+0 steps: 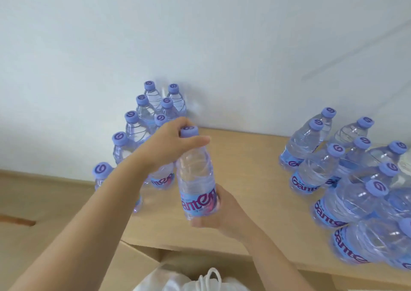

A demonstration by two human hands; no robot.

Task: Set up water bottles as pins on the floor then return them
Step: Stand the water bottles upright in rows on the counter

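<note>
Two hands on one bottle: left hand (pixel 171 141) pinches the neck just under the cap, right hand (pixel 219 210) wraps the label end from below
held bottle (pixel 196 177): upright, slightly tilted, lifted over the wooden surface (pixel 244 157), apart from both groups
left group (pixel 142 121): bottles standing in two close rows running back to the wall (pixel 200 35), caps up
right group (pixel 347 170): cluster of bottles standing close together, edge of view, count unclear
grip state: both hands closed round the held bottle, fingers curled, nothing else in either hand
step in hand: one bottle being carried between groups; setting out or returning, cannot tell from this view
surface: tan wood, floor or low ledge, cannot tell
next move, judged: lower it base-first into a free spot beside a row, keep it vertical, let go at the neck last so it does not knock neighbours
risk, judged: rows are tight, one nudge could topple several
near edge: cardboard box flap (pixel 124 266) and white bag (pixel 195 284) below the arms
</note>
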